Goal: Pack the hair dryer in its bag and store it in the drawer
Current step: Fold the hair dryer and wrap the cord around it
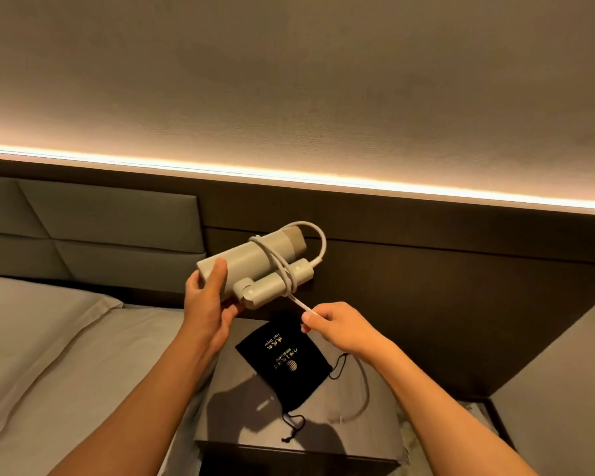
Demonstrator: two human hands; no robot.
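So this is the cord-wrapping stage, not the bagging stage yet. The left hand [208, 304] is closed around the front end of the hair dryer [255, 262], holding it up in the middle of the frame, well above the nightstand [358, 438]. The handle is folded flat against the barrel and the cord [279, 266] already goes around both a couple of times, with one loop sticking out toward the upper right.

The right hand [337, 326] pinches the loose run of the cord between thumb and fingers, just below and right of the dryer. The rest of it droops down past the wrist and curls onto the nightstand at lower center-right. Can't make out the plug.

The black bag [282, 369] lies flat on the nightstand in the lower middle, drawstrings trailing off it, mouth not opened as far as I can tell.

My guess for what's next: wind the remaining slack around, tuck the end so it doesn't unravel, then free one hand to open the bag. The drawer isn't clearly visible, maybe the dark front at the bottom edge.
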